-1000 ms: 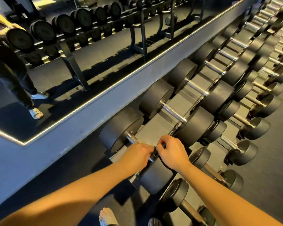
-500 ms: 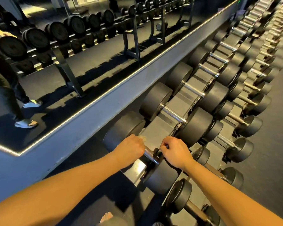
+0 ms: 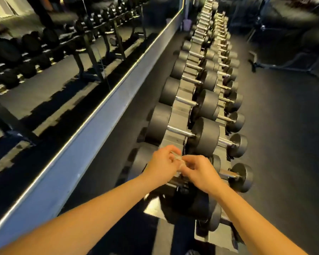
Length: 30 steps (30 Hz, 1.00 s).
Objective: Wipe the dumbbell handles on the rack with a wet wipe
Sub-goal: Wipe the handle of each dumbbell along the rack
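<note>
Left hand (image 3: 161, 163), right hand (image 3: 201, 173) lifted together | pinching crumpled pale wipe (image 3: 177, 158)

Head camera, apparently close, faces down along rack (image 3: 178, 119).

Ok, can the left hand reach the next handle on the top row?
Probably yes: that handle lies bare beyond the left hand, nothing across it, though it and the right hand pinch the wipe.

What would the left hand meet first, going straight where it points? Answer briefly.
The left hand pinches the wipe; straight beyond it is the right hand, probably met next, though depth is unclear.
</note>
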Motion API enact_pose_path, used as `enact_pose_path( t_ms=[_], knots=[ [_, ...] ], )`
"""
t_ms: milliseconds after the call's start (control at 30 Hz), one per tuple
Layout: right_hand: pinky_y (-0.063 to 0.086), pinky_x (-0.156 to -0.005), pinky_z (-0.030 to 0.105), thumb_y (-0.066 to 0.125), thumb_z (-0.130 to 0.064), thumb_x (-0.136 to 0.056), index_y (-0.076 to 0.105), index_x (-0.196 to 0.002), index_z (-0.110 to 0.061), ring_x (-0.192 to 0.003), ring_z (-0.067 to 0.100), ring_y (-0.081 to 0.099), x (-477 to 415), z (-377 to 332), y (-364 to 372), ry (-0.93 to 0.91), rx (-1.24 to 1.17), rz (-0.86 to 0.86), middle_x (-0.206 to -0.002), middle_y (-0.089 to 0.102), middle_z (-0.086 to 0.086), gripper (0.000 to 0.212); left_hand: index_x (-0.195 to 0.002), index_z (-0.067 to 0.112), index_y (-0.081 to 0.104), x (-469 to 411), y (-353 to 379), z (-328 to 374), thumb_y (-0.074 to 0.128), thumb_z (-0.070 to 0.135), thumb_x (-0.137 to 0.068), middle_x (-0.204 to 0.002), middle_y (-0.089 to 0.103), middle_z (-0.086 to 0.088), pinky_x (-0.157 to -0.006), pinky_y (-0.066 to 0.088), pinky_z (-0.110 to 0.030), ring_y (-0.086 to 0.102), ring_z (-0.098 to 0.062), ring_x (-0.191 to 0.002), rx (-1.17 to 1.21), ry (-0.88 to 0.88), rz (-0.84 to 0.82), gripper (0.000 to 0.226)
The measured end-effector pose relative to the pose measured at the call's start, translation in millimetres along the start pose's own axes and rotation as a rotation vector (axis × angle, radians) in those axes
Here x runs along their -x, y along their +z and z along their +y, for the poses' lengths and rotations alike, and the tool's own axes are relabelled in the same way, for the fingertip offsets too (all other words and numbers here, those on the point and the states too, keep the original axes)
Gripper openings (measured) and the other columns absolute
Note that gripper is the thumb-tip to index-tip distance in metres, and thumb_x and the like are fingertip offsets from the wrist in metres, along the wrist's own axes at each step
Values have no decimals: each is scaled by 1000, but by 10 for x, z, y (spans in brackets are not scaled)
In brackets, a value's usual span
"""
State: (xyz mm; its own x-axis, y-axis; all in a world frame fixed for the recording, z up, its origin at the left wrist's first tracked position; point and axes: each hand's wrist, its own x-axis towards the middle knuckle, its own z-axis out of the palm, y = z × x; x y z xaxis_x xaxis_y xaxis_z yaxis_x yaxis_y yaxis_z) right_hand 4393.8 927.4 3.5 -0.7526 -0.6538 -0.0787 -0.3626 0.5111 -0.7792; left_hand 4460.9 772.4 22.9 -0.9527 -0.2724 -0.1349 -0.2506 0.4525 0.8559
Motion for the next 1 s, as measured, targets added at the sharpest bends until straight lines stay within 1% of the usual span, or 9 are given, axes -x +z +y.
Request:
enact_pose_path(
  t_ms=[100, 167, 233, 333, 533, 700, 800, 933, 1000],
  knots=[
    [57, -73, 41, 65, -28, -97, 68, -110, -27, -80, 17, 68, 79, -84, 117, 118, 223, 209, -85, 72, -6, 13, -120, 20, 68, -71, -353, -34, 62, 22, -95, -110, 70, 4, -90, 53, -33, 63, -14, -102, -469, 489, 45, 25],
    [55, -77, 41, 66, -22, -94, 51, -125, -19, -91, 27, 67, 84, -154, 282, 205, 464, 180, -100, 70, 4, 35, -118, 17, 70, -176, -547, -176, 63, 23, -92, -111, 69, 2, -93, 50, -37, 60, -16, -105, -643, 628, 84, 28],
    [55, -79, 44, 64, -20, -96, 43, -125, -15, -93, 33, 66, 28, -218, 476, 259, 482, 146, -105, 68, 11, 37, -124, 19, 70, -294, -692, -338, 67, 32, -92, -121, 68, 3, -99, 49, -37, 59, -17, -114, -608, 498, 18, 35],
    [56, -89, 41, 71, -21, -92, 54, -119, -15, -102, 31, 66, -106, -250, 681, 323, 454, 125, -113, 65, 9, 32, -131, 25, 68, -399, -837, -493, 70, 42, -93, -130, 66, 8, -103, 49, -33, 59, -10, -121, -464, 304, -136, 42],
    [52, -92, 33, 65, -21, -97, 69, -113, -17, -101, 24, 62, -168, -216, 988, 130, 297, 5, -118, 53, 0, 17, -147, 33, 54, -374, -974, -631, 58, 48, -100, -150, 51, 14, -111, 28, -17, 34, 11, -131, -533, 371, -241, 49],
    [51, -92, 26, 70, -24, -93, 68, -119, -21, -103, 18, 61, -157, -173, 975, 2, 343, -7, -124, 51, -5, 26, -156, 39, 38, -431, -1096, -645, 48, 55, -103, -160, 38, 17, -115, 21, -17, 29, 2, -146, -661, 434, -354, 56],
    [51, -98, 29, 72, -24, -91, 62, -128, -24, -109, 18, 60, -139, -128, 958, 12, 373, -63, -132, 47, -6, 39, -153, 38, 43, -536, -1163, -635, 47, 61, -101, -153, 46, 18, -111, 26, -14, 37, 3, -140, -728, 532, -377, 57],
    [53, -93, 31, 74, -23, -89, 62, -127, -27, -103, 20, 61, -233, -121, 942, 80, 479, -70, -125, 50, -4, 40, -136, 36, 62, -892, -1214, -478, 47, 73, -94, -121, 62, 19, -94, 50, -21, 56, 0, -109, -818, 682, -487, 58],
    [52, -91, 29, 73, -24, -90, 64, -124, -28, -101, 20, 61, -280, -128, 927, 132, 526, -70, -122, 52, -5, 35, -127, 34, 68, -1088, -1210, -413, 51, 70, -93, -106, 62, 21, -85, 50, -19, 57, 0, -96, -800, 746, -584, 52]
  ],
)
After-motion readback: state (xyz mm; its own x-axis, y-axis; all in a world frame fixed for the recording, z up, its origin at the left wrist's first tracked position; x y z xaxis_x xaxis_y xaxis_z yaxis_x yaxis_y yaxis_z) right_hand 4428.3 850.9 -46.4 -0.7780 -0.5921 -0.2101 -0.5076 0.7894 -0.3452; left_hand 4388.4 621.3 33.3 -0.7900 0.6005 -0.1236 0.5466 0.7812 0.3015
